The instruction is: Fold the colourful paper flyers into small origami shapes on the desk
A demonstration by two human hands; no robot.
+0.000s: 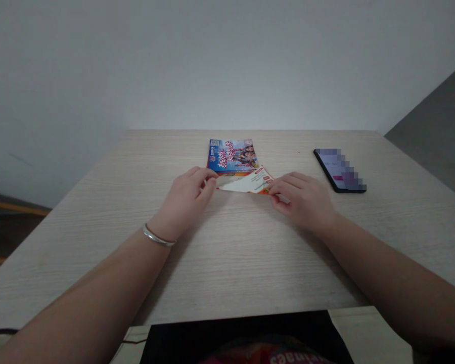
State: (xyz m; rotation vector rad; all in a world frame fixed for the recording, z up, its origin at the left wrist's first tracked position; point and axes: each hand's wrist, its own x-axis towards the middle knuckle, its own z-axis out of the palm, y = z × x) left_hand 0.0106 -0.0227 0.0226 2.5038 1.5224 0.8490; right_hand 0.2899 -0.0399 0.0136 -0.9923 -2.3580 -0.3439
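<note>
A printed paper sheet (237, 185), white with red and orange print, stretches between my two hands above the table. My left hand (189, 194), with a silver bangle at the wrist, pinches its left end between thumb and fingers. At the other end, my right hand (303, 199) grips the corner where the coloured print shows. Just behind the sheet lies a colourful leaflet (233, 154), blue and pink with large lettering and a QR code. Whether the sheet and the leaflet are joined is hard to make out.
A black-edged phone (335, 169) with a lit, partly pixelated screen lies on the right of the pale wooden table (227, 263). Behind the table's far edge rises a white wall (227, 65). Dark cloth (182, 344) with printed lettering shows at the near edge.
</note>
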